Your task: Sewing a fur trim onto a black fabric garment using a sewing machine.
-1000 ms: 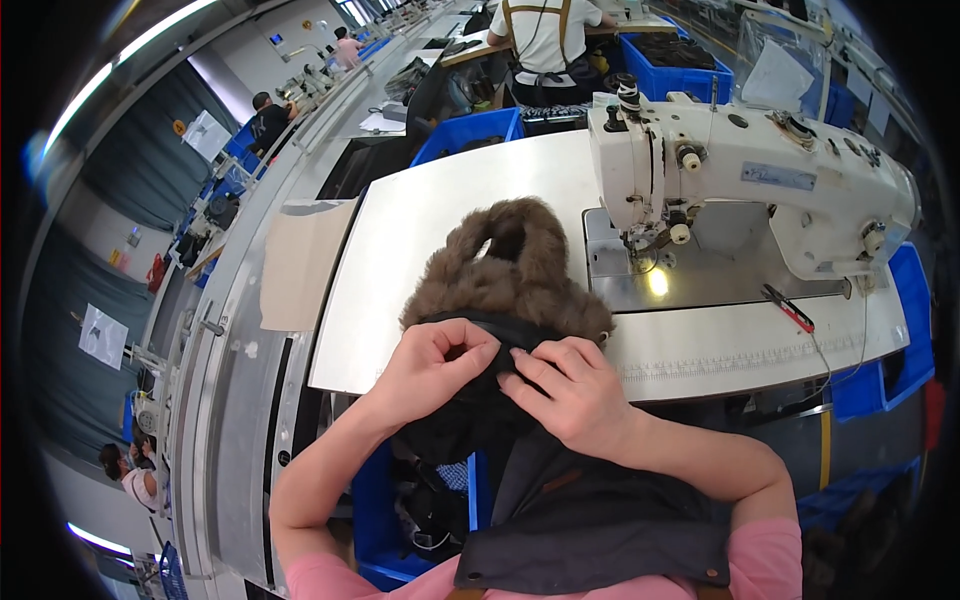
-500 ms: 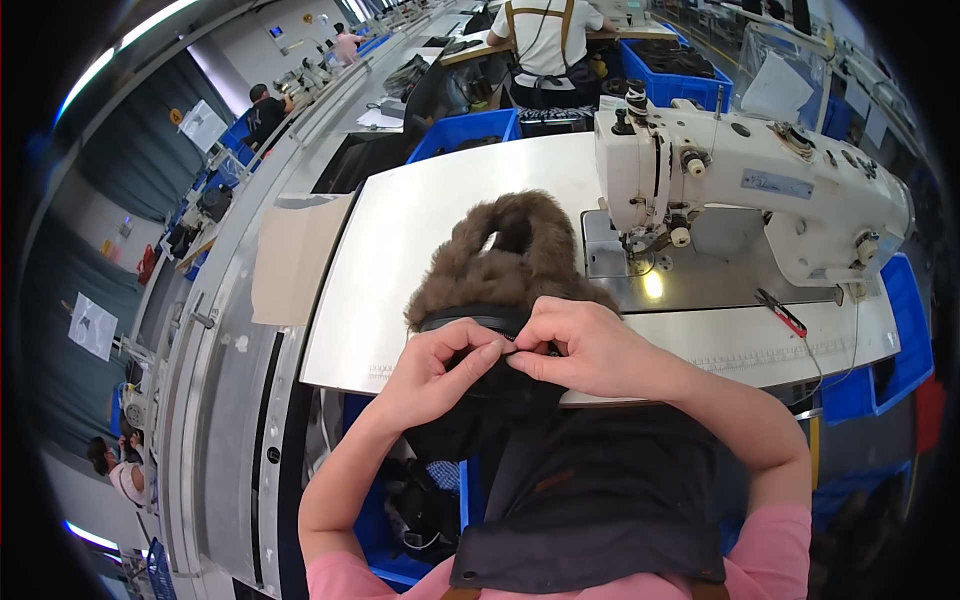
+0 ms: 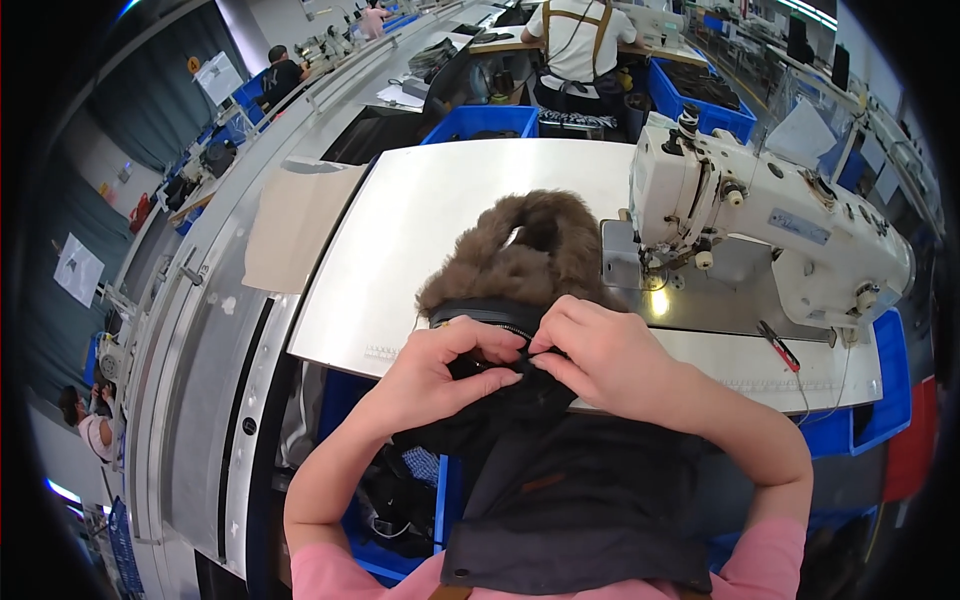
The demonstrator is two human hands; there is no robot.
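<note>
A brown furry bag [image 3: 500, 268] with a loop of fur at its far end lies on the white sewing table. Along its near edge runs a black zipper [image 3: 480, 313], with black cloth hanging below over my lap. My left hand [image 3: 428, 378] is curled at the zipper edge, its thumb and fingertips a little apart with black cloth between them. Close beside it, my right hand [image 3: 612, 362] pinches the same edge between thumb and forefinger. Whatever small part lies under the fingertips is hidden.
A white sewing machine [image 3: 790, 215] stands at the right, its lamp lit. Red-handled thread snips [image 3: 780, 348] lie before it. Blue bins [image 3: 480, 122] stand behind and beside the table. Beige sheet material [image 3: 295, 230] lies at left. A co-worker [image 3: 578, 50] sits ahead.
My left thumb and fingers have parted slightly, while my right hand keeps its pinch. The whole view has shifted, so the table and machine appear a little turned.
</note>
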